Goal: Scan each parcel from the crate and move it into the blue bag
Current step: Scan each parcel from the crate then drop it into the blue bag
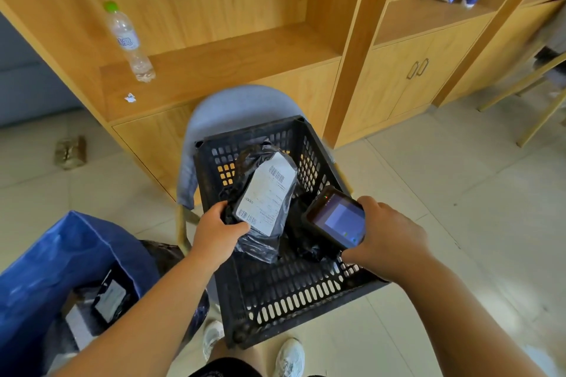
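Note:
A black slotted crate (pixel 294 294) sits on a grey chair. My left hand (pixel 217 229) grips the near end of a black plastic parcel (pixel 263 208) with a white barcode label facing up, held over the crate. My right hand (pixel 389 239) holds a black handheld scanner (pixel 337 217), its lit screen facing me, just right of the parcel. Another dark parcel (pixel 303 242) lies in the crate under the scanner. The blue bag (pixel 61 263) stands open at lower left with labelled parcels (pixel 107 300) inside.
The grey chair (pixel 232 104) backs onto a wooden shelf unit (pixel 232 52) holding a plastic water bottle (pixel 128 43). A small packet (pixel 70 151) lies on the tiled floor at left. Wooden chair legs (pixel 533 113) stand at right. My shoes (pixel 288 358) are below the crate.

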{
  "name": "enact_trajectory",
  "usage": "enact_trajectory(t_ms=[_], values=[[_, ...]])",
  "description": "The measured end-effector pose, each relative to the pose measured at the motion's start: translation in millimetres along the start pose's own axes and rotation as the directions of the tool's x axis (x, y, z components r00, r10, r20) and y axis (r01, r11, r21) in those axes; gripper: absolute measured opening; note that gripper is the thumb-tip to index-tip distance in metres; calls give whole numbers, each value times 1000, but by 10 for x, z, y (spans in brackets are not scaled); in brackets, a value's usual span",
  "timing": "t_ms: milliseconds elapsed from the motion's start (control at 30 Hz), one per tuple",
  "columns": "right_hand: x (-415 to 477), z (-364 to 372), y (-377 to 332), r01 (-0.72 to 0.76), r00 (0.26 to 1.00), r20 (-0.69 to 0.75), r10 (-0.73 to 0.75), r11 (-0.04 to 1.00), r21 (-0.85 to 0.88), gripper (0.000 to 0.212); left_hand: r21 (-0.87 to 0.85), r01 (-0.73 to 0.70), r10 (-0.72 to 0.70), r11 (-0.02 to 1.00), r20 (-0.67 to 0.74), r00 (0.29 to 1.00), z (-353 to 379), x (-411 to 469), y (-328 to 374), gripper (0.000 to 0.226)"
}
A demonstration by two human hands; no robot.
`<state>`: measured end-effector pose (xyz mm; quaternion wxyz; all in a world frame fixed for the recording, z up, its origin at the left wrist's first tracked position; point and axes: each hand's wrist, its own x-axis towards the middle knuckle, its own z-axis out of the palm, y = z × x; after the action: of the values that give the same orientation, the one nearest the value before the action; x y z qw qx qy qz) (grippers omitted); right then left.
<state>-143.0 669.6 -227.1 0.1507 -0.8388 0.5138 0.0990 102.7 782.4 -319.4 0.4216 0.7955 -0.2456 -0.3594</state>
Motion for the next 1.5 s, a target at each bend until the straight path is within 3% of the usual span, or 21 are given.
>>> enact_trajectory(t_ms=[233, 400, 567, 767, 1133, 1267, 1500], values=[[-37, 43, -99, 27, 999, -47, -24, 997, 72, 80, -54, 0, -2, 999, -37, 999, -135, -145, 18, 35], [49, 139, -465, 199, 980, -40, -196, 976, 88, 93, -134, 30, -49, 991, -134, 990, -485, -419, -111, 38], [66, 308, -1027, 391, 917, 61, -395, 918, 69, 100, -161, 92, -136, 983, -287, 948, -985, -748, -475, 40], [6, 531, -1710, 496, 853, 188, -486, 868, -6, 99, -224, 246, -318, 943, -391, 864, -1620, -1094, -1146, 41], [-192, 1038, -3069, 478, 853, 288, -435, 873, -98, 91, -149, 580, -593, 801, -333, 733, -2716, -1033, -2579, 42], [-185, 1283, -3616, 474, 851, 323, -415, 871, -128, 75, -111, 628, -628, 770, -306, 715, -2996, -754, -3020, 31], [65, 1794, -4270, 467, 855, 340, -392, 866, -176, 68, -120, 651, -656, 750, -261, 708, -3254, -75, -3808, 29]])
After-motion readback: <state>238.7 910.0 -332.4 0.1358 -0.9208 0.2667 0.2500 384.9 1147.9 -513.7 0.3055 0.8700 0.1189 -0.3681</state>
